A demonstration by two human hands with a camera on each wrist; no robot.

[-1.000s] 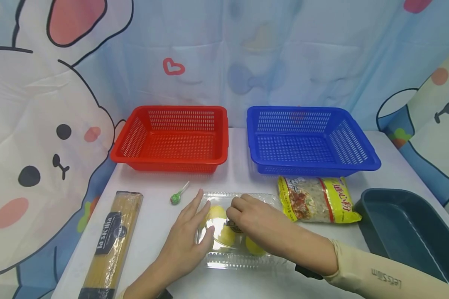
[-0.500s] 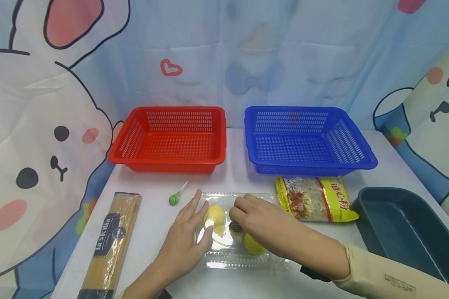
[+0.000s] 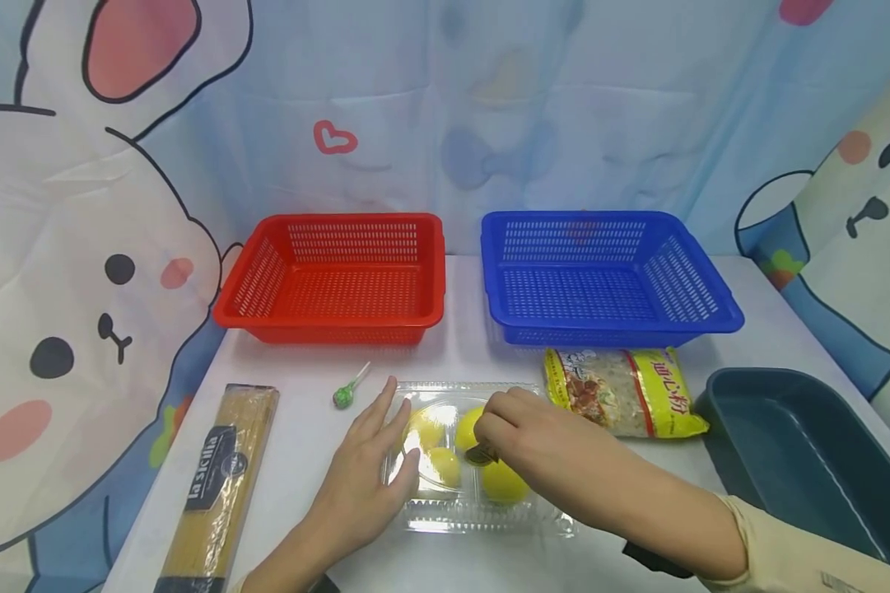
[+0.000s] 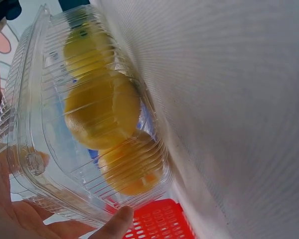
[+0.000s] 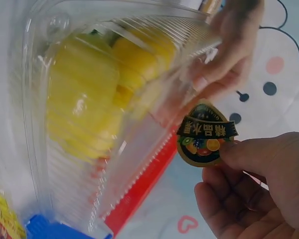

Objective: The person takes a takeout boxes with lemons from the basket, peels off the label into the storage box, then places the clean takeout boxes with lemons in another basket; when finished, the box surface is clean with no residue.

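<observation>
A clear plastic clamshell box (image 3: 489,520) with several yellow fruits (image 3: 504,482) inside sits at the middle of the table, lid down. My right hand (image 3: 533,449) pinches a dark oval fruit sticker (image 5: 204,137) with gold edging and fruit pictures between thumb and forefinger. In the right wrist view this sticker is held away from the lid. My left hand (image 3: 366,478) rests along the box's left side, fingers spread and fairly straight. In the left wrist view a fingertip (image 4: 120,219) touches the ribbed wall.
At the back stand a red basket (image 3: 329,323) and a blue basket (image 3: 615,336). A yellow pasta bag (image 3: 640,395) and a dark green bin (image 3: 756,383) lie right of the box. On the left are a lollipop (image 3: 343,397) and a spaghetti pack (image 3: 218,478).
My right hand has drawn to the right, bringing the sticker away from its earlier place over the middle of the lid and baring the fruits beneath. The left hand has stayed put.
</observation>
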